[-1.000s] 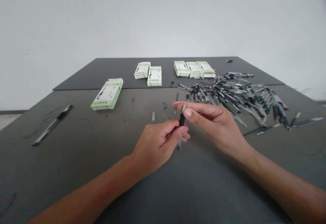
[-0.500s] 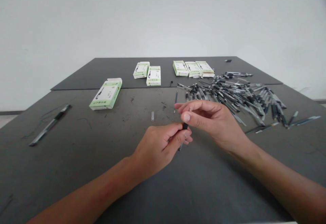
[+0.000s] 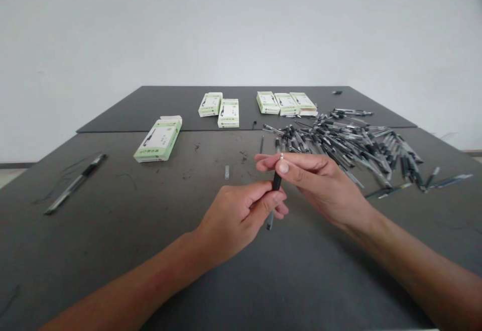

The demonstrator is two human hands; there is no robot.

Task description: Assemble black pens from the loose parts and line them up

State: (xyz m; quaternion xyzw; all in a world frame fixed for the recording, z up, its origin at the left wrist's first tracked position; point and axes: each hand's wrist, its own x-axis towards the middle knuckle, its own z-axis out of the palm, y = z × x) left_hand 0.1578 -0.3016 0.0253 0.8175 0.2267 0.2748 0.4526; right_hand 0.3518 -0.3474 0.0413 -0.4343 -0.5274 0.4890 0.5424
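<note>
Between my two hands a gel pen (image 3: 276,182) stands tilted, its black grip and silvery tip uppermost and its clear barrel pointing down. My left hand (image 3: 241,215) is closed round the barrel just below the grip. The thumb and fingers of my right hand (image 3: 314,175) pinch the pen near its tip. A clear pen cap (image 3: 227,172) lies on the table a little beyond my left hand. Behind my right hand, a thin dark refill or rod (image 3: 261,143) rests on the table.
A large heap of pens (image 3: 350,145) spreads over the right side. At the left lie a single pen (image 3: 77,184) and a green-white box (image 3: 158,140). Several more boxes (image 3: 228,113) stand farther back on the dark table (image 3: 131,250). A small black piece (image 3: 254,124) lies mid-table.
More of the pen's black grip now shows between my hands, and more of its barrel shows below my left hand. My right fingers have shifted slightly, showing the silvery tip.
</note>
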